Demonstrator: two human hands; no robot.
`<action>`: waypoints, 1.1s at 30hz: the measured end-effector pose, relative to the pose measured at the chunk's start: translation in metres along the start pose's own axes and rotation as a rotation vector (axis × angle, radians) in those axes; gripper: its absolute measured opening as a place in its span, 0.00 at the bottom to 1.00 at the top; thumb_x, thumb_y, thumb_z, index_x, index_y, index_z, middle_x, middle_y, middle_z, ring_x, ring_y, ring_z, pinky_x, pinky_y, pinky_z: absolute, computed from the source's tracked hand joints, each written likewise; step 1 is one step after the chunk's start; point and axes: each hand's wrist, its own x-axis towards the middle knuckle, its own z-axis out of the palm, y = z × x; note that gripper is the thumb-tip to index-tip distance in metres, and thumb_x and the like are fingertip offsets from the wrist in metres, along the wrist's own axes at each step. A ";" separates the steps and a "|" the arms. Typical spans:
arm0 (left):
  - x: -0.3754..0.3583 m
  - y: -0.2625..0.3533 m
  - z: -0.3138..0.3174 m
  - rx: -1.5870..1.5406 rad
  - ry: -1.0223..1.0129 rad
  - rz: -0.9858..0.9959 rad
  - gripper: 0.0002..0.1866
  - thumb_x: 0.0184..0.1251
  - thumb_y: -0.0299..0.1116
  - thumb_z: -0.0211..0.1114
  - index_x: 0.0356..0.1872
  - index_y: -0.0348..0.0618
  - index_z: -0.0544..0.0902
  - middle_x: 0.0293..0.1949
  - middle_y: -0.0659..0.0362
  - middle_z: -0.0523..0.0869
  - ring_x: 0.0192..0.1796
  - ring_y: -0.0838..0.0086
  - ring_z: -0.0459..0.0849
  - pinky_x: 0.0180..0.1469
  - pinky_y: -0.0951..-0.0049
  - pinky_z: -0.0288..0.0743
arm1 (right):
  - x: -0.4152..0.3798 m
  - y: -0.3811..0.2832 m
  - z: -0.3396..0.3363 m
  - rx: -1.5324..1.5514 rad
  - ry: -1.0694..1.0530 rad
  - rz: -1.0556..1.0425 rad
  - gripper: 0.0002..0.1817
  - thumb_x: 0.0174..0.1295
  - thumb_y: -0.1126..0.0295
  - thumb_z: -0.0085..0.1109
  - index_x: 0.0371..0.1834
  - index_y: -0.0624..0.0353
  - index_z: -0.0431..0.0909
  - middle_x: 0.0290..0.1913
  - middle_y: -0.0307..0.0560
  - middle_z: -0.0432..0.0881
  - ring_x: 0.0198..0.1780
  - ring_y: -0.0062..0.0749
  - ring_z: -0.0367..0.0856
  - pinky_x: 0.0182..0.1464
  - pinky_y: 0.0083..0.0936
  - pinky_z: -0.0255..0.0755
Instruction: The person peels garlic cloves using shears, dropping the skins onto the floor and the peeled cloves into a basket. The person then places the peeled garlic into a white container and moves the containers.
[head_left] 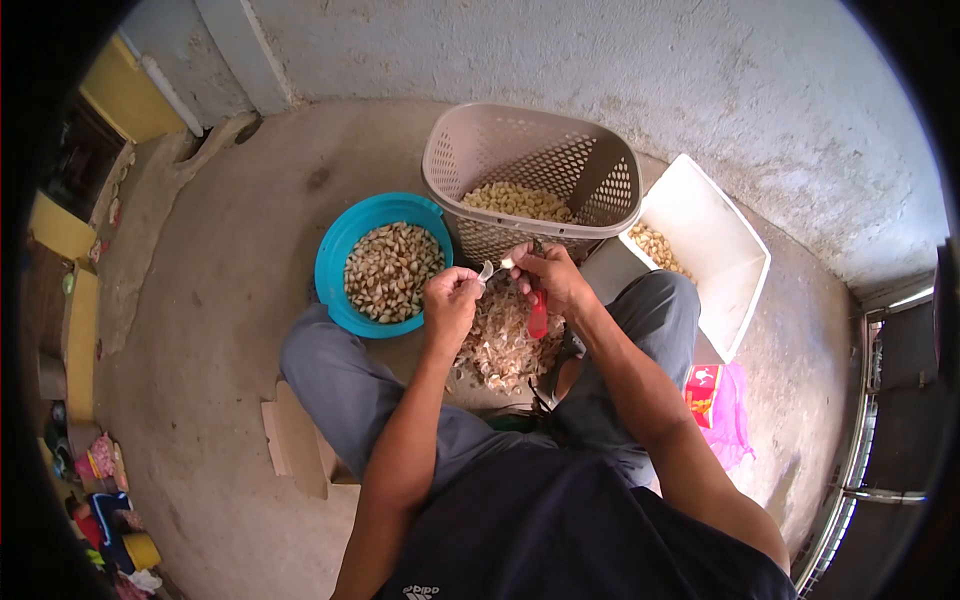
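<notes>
Left hand pinched on garlic clove; right hand gripping red-handled knife, tip at clove. Peel pile below, blue bowl left, basket ahead.

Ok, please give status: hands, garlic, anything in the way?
Left hand pinches a garlic clove. Right hand grips red-handled knife. Peel pile underneath. Nothing blocking.

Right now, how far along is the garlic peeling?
Done: peeled cloves in the basket, skins heaped between the knees. In hand: left hand pinches a clove, right hand works a red-handled knife. Left: the teal bowl full of unpeeled cloves.
</notes>
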 end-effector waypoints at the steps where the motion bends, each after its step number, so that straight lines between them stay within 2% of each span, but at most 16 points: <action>1: 0.001 0.000 0.000 0.111 0.011 0.066 0.06 0.67 0.25 0.64 0.40 0.33 0.85 0.27 0.61 0.84 0.23 0.82 0.77 0.25 0.78 0.69 | -0.002 -0.002 0.003 0.022 -0.021 -0.003 0.09 0.73 0.67 0.61 0.46 0.62 0.81 0.31 0.42 0.82 0.21 0.20 0.76 0.16 0.19 0.67; 3: 0.000 0.001 0.000 0.337 0.032 0.196 0.07 0.67 0.25 0.64 0.40 0.30 0.85 0.26 0.58 0.85 0.26 0.78 0.80 0.30 0.73 0.73 | -0.006 -0.003 0.009 0.069 -0.062 -0.008 0.09 0.74 0.67 0.61 0.47 0.62 0.81 0.32 0.43 0.82 0.21 0.19 0.76 0.17 0.18 0.67; 6: -0.002 0.006 0.005 0.400 0.048 0.185 0.08 0.69 0.25 0.63 0.42 0.30 0.86 0.27 0.54 0.87 0.29 0.75 0.84 0.33 0.71 0.76 | -0.008 -0.001 0.010 0.267 -0.082 0.049 0.09 0.74 0.71 0.60 0.49 0.66 0.80 0.33 0.46 0.84 0.22 0.22 0.79 0.17 0.19 0.71; 11: -0.001 0.002 0.009 0.248 0.043 0.207 0.09 0.70 0.26 0.65 0.43 0.30 0.86 0.27 0.57 0.86 0.29 0.78 0.81 0.33 0.72 0.75 | -0.005 0.011 0.017 0.135 -0.075 -0.012 0.08 0.72 0.73 0.62 0.48 0.66 0.78 0.33 0.47 0.85 0.23 0.25 0.83 0.18 0.19 0.75; 15: 0.001 -0.004 0.006 0.189 0.015 0.212 0.10 0.72 0.28 0.67 0.43 0.29 0.86 0.27 0.59 0.85 0.29 0.81 0.79 0.33 0.74 0.73 | -0.004 0.012 0.023 -0.018 -0.055 -0.082 0.08 0.71 0.74 0.64 0.47 0.66 0.77 0.32 0.47 0.86 0.23 0.24 0.83 0.18 0.20 0.74; 21: -0.002 0.005 0.008 0.278 0.036 0.257 0.07 0.69 0.26 0.66 0.39 0.29 0.86 0.25 0.52 0.86 0.27 0.75 0.83 0.32 0.70 0.75 | -0.012 0.003 0.027 -0.444 -0.022 -0.152 0.08 0.70 0.73 0.66 0.45 0.65 0.79 0.27 0.43 0.83 0.24 0.19 0.81 0.21 0.19 0.71; 24: -0.003 0.004 0.005 0.352 0.010 0.260 0.06 0.67 0.24 0.65 0.36 0.30 0.86 0.24 0.48 0.86 0.26 0.70 0.85 0.31 0.67 0.76 | -0.006 0.016 0.023 -0.547 -0.057 -0.298 0.08 0.68 0.73 0.68 0.43 0.66 0.80 0.27 0.40 0.82 0.24 0.18 0.78 0.25 0.21 0.71; 27: -0.004 0.009 0.002 0.458 0.007 0.300 0.05 0.65 0.24 0.65 0.35 0.30 0.85 0.24 0.48 0.85 0.25 0.68 0.84 0.31 0.66 0.76 | 0.001 0.024 0.018 -0.702 -0.063 -0.440 0.08 0.68 0.73 0.69 0.42 0.66 0.81 0.27 0.39 0.81 0.24 0.18 0.76 0.27 0.22 0.71; 30: -0.003 0.006 0.000 0.478 -0.004 0.263 0.06 0.69 0.26 0.64 0.38 0.32 0.85 0.24 0.62 0.82 0.26 0.83 0.77 0.29 0.74 0.70 | -0.003 0.021 0.021 -0.701 -0.059 -0.472 0.09 0.68 0.72 0.69 0.42 0.66 0.81 0.27 0.38 0.80 0.25 0.16 0.76 0.26 0.21 0.70; 33: -0.001 0.005 0.001 0.395 0.045 0.284 0.05 0.68 0.25 0.65 0.37 0.32 0.84 0.23 0.62 0.81 0.26 0.83 0.77 0.29 0.74 0.70 | -0.016 0.005 0.028 -0.389 -0.072 -0.138 0.08 0.68 0.72 0.69 0.44 0.64 0.81 0.28 0.39 0.81 0.25 0.16 0.76 0.24 0.19 0.69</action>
